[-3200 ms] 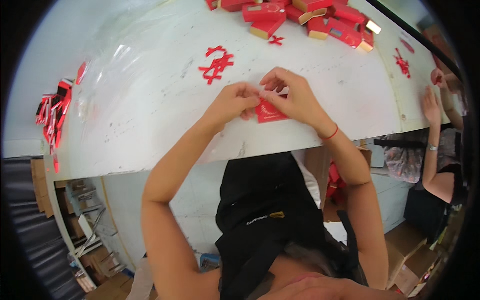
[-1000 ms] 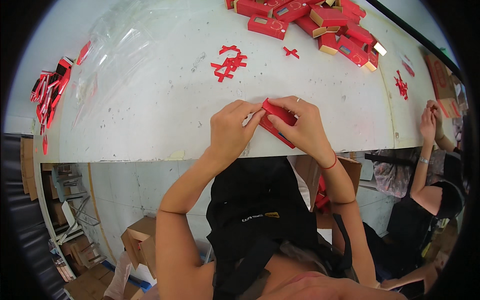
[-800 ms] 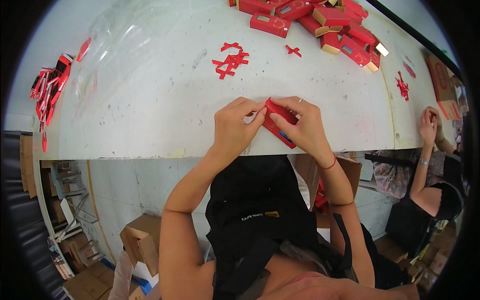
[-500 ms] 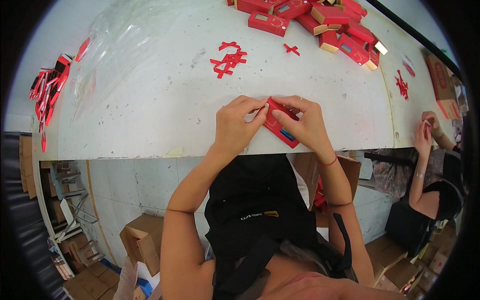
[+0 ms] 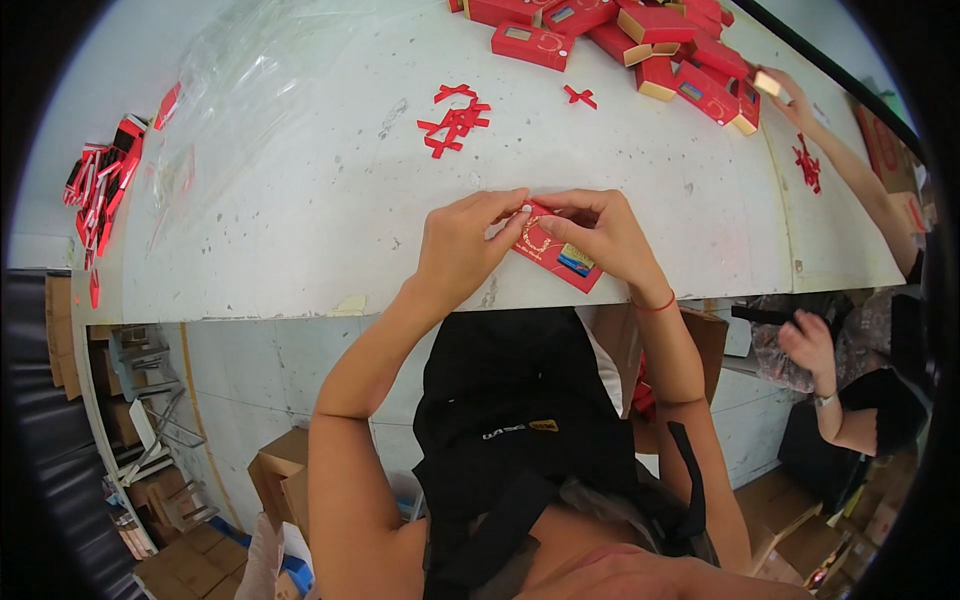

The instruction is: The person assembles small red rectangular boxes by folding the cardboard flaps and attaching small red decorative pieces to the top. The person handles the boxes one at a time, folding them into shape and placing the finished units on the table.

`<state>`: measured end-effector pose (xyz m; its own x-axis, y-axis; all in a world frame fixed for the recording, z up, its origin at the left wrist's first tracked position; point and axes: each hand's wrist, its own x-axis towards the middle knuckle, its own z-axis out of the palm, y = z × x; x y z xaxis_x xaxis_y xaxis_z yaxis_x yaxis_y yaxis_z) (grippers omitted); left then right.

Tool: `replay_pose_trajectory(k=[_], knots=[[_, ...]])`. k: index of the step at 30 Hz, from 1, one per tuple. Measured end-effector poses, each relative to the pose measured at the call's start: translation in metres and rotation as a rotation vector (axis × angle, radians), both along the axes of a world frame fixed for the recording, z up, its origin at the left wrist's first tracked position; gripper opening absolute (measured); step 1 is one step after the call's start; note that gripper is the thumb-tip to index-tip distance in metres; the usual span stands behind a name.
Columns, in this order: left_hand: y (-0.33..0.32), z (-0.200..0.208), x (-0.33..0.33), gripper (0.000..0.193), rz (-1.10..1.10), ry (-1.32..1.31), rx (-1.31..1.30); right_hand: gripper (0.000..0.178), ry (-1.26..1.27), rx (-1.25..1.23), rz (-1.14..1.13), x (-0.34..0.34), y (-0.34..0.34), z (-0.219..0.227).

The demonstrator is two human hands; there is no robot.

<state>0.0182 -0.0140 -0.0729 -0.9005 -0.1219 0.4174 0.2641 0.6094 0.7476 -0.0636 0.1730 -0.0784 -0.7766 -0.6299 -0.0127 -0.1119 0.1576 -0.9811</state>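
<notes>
The left hand [image 5: 455, 245] has its grip pinched at the upper corner of the red box [image 5: 540, 250], and the right hand [image 5: 603, 235] clamps the box's far long edge, thumb on its face. The box, between both hands at the near edge of the surface [image 5: 300, 220], looks light, stiff and smooth, probably dentable, so best held by its edges. Beyond it lie red bows [image 5: 458, 122] to its left and a pile of red boxes [image 5: 655, 50] to its right.

Pale lettering [image 5: 503, 434], yellow label [image 5: 543, 426] on black apron [image 5: 520, 375]; gold print [image 5: 535, 237] on red box [image 5: 548, 262], illegible.
</notes>
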Motion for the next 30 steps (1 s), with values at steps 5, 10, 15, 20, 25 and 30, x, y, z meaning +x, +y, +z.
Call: replay_pose_trajectory(k=[5, 10, 15, 20, 25, 30], knots=[[-0.005, 0.001, -0.003, 0.013, -0.057, 0.032, -0.236, 0.029, -0.037, -0.024, -0.013, 0.002, -0.002, 0.001], [-0.001, 0.011, -0.007, 0.01, -0.053, -0.049, -0.303, 0.029, -0.025, -0.011, -0.042, 0.003, 0.0, -0.001], [0.0, 0.013, -0.006, 0.009, -0.051, -0.088, -0.268, 0.03, -0.042, -0.018, -0.044, 0.004, 0.0, -0.002], [-0.002, 0.015, -0.009, 0.009, -0.077, -0.111, -0.284, 0.031, -0.053, -0.026, -0.035, 0.003, 0.002, -0.003], [-0.001, 0.016, -0.008, 0.009, -0.078, -0.096, -0.347, 0.031, -0.029, -0.019, -0.04, 0.003, 0.001, -0.004], [-0.006, 0.016, -0.01, 0.008, -0.121, -0.107, -0.211, 0.03, -0.032, -0.055, -0.041, 0.002, 0.001, -0.005]])
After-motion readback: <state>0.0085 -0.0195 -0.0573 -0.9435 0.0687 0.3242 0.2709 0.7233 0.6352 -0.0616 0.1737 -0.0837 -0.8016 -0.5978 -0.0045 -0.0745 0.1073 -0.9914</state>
